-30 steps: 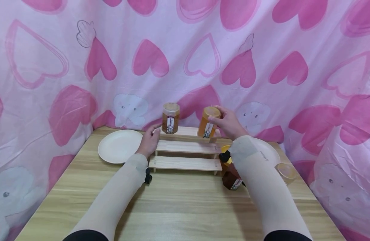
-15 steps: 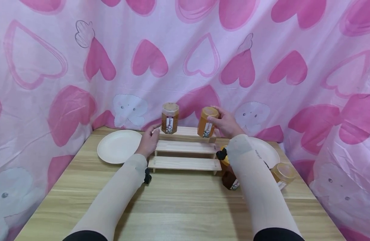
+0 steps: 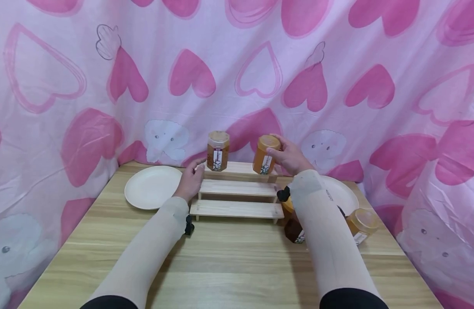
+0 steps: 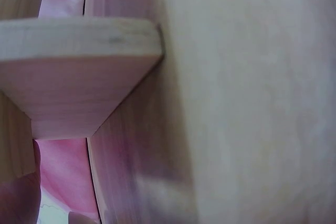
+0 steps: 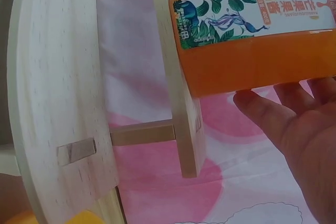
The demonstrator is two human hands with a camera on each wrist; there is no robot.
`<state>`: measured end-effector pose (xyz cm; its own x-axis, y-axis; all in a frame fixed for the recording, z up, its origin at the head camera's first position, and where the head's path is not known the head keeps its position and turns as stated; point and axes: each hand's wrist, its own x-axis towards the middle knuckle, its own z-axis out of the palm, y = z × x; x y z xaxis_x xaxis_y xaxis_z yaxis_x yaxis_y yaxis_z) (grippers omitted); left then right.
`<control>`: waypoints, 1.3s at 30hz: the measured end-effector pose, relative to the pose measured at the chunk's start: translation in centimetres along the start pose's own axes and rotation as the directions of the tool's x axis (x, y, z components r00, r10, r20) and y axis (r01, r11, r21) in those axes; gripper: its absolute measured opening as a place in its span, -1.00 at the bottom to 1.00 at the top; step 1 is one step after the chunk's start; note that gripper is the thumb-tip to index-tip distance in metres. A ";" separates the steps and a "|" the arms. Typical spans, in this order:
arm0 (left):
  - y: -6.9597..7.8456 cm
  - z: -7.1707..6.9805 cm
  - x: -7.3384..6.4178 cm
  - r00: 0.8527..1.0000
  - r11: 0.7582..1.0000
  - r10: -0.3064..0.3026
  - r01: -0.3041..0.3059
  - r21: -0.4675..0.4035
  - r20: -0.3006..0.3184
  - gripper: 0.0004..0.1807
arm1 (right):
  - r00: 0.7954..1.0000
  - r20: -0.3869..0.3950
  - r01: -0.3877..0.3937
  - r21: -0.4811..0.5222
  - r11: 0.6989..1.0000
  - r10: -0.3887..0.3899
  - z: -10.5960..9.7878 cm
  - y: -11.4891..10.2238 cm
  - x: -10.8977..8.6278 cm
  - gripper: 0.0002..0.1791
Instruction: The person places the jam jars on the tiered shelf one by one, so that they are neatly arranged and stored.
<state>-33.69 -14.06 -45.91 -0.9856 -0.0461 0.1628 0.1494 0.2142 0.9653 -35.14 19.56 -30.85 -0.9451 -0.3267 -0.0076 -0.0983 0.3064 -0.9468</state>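
A three-tier wooden step shelf (image 3: 237,209) stands on the table. My left hand (image 3: 190,179) grips the left end of its top tier; the left wrist view shows a fingertip (image 4: 21,200) against the wood. Beside that hand a brown jam jar (image 3: 218,152) stands upright on the top tier. My right hand (image 3: 293,155) holds an orange jar of mango jam (image 3: 263,156) at the tier's right end. In the right wrist view, the jar's base meets the top board, and the thumb and fingers lie along its side.
White plates stand left (image 3: 153,187) and right (image 3: 339,195) of the shelf. A dark jar (image 3: 293,231) and a yellow-lidded jar (image 3: 288,210) are partly hidden by the right forearm. Another amber jar (image 3: 362,224) stands farther right. A pink heart-print curtain (image 3: 237,86) hangs behind.
The mango jam jar has tipped slightly more upright and shifted a little. My right forearm has moved left, uncovering more of the amber jar at right. The left hand keeps its place.
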 end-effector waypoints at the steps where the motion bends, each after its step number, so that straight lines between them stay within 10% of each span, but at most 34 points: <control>1: 0.0 0.0 0.0 1.000 1.000 -0.002 0.002 -0.001 -0.002 -0.48 | 1.000 0.002 0.001 0.005 1.000 -0.001 0.0 0.0 0.0 -0.34; 22: 0.1 0.0 0.0 1.000 1.000 0.007 -0.007 0.021 -0.006 -0.46 | 1.000 0.015 -0.013 0.065 0.998 0.012 -0.8 2.9 2.5 -0.34; 39: 0.2 -0.1 -0.1 1.000 1.000 0.003 -0.003 0.008 0.009 -0.46 | 0.996 -0.069 0.050 0.032 0.998 -0.048 -1.8 1.4 -1.4 -0.16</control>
<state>-33.58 -14.12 -45.74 -0.9859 -0.0365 0.1635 0.1515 0.2221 0.9632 -34.51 22.04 -31.55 -0.9584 -0.2790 0.0598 -0.1356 0.2610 -0.9558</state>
